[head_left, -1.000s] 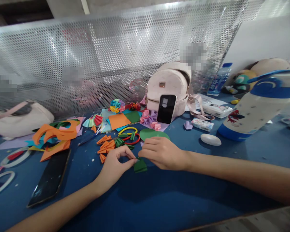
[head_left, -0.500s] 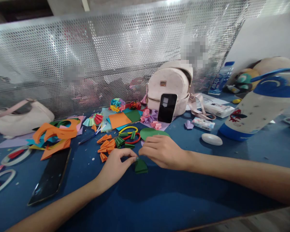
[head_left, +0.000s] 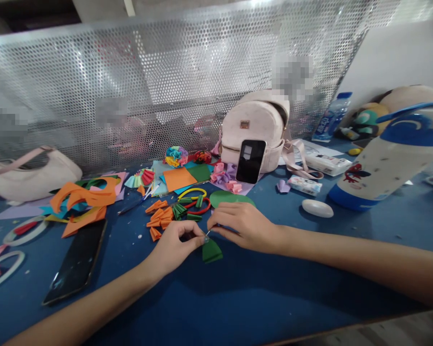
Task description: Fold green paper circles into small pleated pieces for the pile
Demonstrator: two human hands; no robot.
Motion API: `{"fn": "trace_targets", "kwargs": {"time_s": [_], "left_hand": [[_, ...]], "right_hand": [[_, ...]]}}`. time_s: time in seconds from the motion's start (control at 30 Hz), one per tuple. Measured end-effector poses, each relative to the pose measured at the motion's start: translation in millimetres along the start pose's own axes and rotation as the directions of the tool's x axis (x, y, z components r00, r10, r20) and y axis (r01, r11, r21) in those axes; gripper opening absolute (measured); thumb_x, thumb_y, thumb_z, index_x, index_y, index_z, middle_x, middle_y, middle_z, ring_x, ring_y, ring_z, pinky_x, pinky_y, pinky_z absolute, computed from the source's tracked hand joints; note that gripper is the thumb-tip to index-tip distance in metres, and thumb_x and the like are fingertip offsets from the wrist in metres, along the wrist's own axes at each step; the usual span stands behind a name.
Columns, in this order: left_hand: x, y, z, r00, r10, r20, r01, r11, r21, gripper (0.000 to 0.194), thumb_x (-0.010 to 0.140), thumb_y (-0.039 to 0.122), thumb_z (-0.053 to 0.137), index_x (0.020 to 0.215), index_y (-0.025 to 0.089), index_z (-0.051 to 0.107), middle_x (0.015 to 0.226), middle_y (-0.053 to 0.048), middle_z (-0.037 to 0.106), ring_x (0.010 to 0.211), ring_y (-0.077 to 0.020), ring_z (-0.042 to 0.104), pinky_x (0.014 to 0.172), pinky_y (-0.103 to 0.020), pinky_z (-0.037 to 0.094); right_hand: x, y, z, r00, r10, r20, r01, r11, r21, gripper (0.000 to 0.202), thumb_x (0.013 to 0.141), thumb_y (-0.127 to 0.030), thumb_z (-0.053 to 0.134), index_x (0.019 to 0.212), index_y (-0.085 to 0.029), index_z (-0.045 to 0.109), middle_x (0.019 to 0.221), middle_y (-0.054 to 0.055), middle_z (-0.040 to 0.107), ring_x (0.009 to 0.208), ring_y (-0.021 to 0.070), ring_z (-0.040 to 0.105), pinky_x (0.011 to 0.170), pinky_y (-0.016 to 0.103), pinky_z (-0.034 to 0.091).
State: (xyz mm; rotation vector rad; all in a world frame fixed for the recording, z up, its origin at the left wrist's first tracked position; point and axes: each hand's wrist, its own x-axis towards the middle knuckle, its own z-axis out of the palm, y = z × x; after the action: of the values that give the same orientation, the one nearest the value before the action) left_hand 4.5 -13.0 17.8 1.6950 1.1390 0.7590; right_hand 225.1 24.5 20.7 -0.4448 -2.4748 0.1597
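Note:
Between thumb and forefinger, my left hand [head_left: 176, 247] pinches the narrow top of a green folded paper piece [head_left: 212, 251], which fans out downward above the blue table. My right hand [head_left: 243, 227] is closed in a pinch just to the right. A thin shiny sliver [head_left: 208, 233] shows between the two hands' fingertips; whether it is tape, wire or something else I cannot make out. Behind my right hand lies a green paper disc [head_left: 231, 197]. Orange folded paper pieces [head_left: 160, 217] and smaller green folded pieces [head_left: 179, 210] lie beyond my left hand, beside scissors [head_left: 198, 206] with yellow and red handles.
Left are a dark phone [head_left: 75, 264], orange paper scraps [head_left: 82, 197], tape rolls [head_left: 7, 271] and a white handbag [head_left: 39, 173]. A white backpack [head_left: 252, 120] with a phone [head_left: 250, 161] leaning on it stands behind. Right are a white oval object [head_left: 317, 208] and a large bottle [head_left: 378, 163].
My right fingertips have drawn slightly away from the left ones, and the shiny sliver now shows between them. The green folded piece has tilted and shifted a little downward.

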Motion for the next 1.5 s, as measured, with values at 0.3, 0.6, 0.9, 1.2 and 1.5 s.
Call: {"fn": "trace_targets", "kwargs": {"time_s": [0.3, 0.6, 0.9, 1.2, 1.5], "left_hand": [[-1, 5, 1.9, 0.997, -0.08, -0.01, 0.08, 0.994, -0.075, 0.017, 0.066, 0.026, 0.075, 0.059, 0.017, 0.062, 0.061, 0.0, 0.063, 0.059, -0.0129, 0.053, 0.059, -0.024, 0.039], [-1, 1, 6.2, 0.997, -0.06, -0.038, 0.058, 0.998, -0.035, 0.018, 0.066, 0.024, 0.073, 0.059, 0.017, 0.058, 0.061, 0.001, 0.061, 0.06, -0.0137, 0.053, 0.061, -0.025, 0.039], [-4, 12, 7.4, 0.989, 0.083, -0.121, -0.037, 0.94, 0.34, 0.022, 0.072, 0.013, 0.079, 0.064, 0.019, 0.06, 0.068, 0.003, 0.063, 0.074, -0.0183, 0.058, 0.07, -0.028, 0.04], [-3, 9, 0.5, 0.989, 0.132, -0.074, -0.088, 0.9, 0.428, 0.01, 0.077, 0.014, 0.079, 0.075, 0.023, 0.074, 0.077, 0.004, 0.072, 0.078, -0.0188, 0.061, 0.084, -0.034, 0.036], [-2, 8, 0.0, 0.993, 0.097, -0.06, -0.085, 0.981, 0.174, 0.013, 0.078, 0.021, 0.066, 0.066, 0.019, 0.066, 0.069, 0.001, 0.066, 0.068, -0.0163, 0.056, 0.069, -0.029, 0.04]], "right_hand": [[0, -4, 3, 0.998, -0.035, 0.042, 0.035, 0.999, 0.021, 0.018, 0.105, -0.024, 0.049, 0.097, -0.018, 0.063, 0.086, 0.003, 0.068, 0.08, 0.0152, 0.059, 0.068, 0.026, 0.04], [2, -14, 2, 0.994, -0.029, 0.106, 0.035, 0.998, -0.055, 0.022, 0.104, -0.023, 0.044, 0.096, -0.016, 0.063, 0.089, 0.006, 0.066, 0.083, 0.0189, 0.054, 0.072, 0.03, 0.042], [1, -15, 1, 0.988, 0.063, 0.139, -0.071, 0.996, 0.053, 0.013, 0.098, -0.016, 0.052, 0.09, -0.018, 0.061, 0.089, 0.004, 0.065, 0.085, 0.0178, 0.057, 0.073, 0.028, 0.043], [0, -5, 2, 1.0, 0.005, 0.006, -0.005, 1.0, -0.017, 0.018, 0.1, -0.017, 0.047, 0.09, -0.018, 0.062, 0.087, 0.004, 0.064, 0.079, 0.0172, 0.054, 0.07, 0.027, 0.04], [0, -11, 1, 0.999, -0.029, 0.044, 0.035, 0.99, -0.136, 0.024, 0.105, -0.022, 0.043, 0.092, -0.016, 0.062, 0.086, 0.004, 0.063, 0.079, 0.0179, 0.05, 0.069, 0.029, 0.039]]}}
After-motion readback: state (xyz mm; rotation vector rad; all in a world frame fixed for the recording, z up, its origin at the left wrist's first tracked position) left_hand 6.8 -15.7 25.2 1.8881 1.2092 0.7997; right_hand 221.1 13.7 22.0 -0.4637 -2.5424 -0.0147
